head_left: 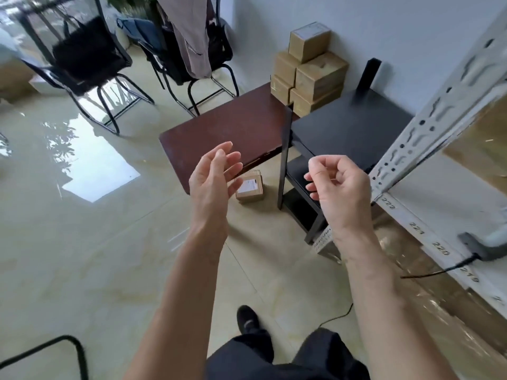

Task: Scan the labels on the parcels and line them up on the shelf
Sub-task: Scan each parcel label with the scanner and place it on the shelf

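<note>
Several brown cardboard parcels (310,69) are stacked against the wall at the far end of a dark wooden table (227,133). One small parcel (250,189) with a white label lies on the floor under the table's near edge. My left hand (212,178) is raised in front of the table, fingers apart, holding nothing. My right hand (338,187) hovers level with it, fingers loosely curled, nothing visible in it. A white metal shelf (428,116) with numbered labels stands at the right. A dark scanner (478,246) with a cable rests on the shelf's edge.
A black low rack (354,127) stands between the table and the white shelf. Two black chairs (90,64) with a bag and clothes sit at the back left. The floor is glossy tile. My shoe (247,319) and dark trousers show at the bottom.
</note>
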